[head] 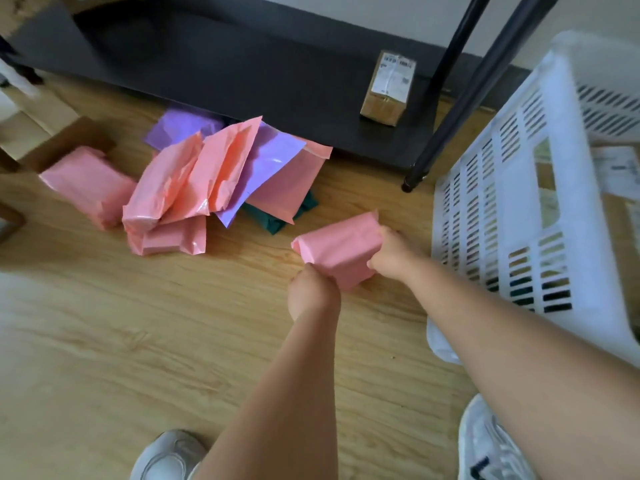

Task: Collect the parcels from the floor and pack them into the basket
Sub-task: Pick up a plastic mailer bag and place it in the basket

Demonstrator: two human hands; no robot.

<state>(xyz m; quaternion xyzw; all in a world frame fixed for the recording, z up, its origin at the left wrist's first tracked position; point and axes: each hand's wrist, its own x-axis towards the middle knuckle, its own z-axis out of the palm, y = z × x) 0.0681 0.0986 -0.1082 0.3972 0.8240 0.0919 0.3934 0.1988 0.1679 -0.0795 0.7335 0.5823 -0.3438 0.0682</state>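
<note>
Left hand [313,296] and right hand [391,252] grip 1 pink parcel [337,249] beside the basket [519,202]. Best lifted level over its rim.

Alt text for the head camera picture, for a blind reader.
The left hand and right hand grip a pink parcel over a wooden floor, beside a white basket. By a black shelf, pink and purple parcels lie piled.

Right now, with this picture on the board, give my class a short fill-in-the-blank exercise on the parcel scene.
The left hand and right hand grip one parcel coloured ____.
The slatted basket is coloured ____.
The cardboard box sits on a shelf coloured ____.
Missing words: pink; white; black.
</note>
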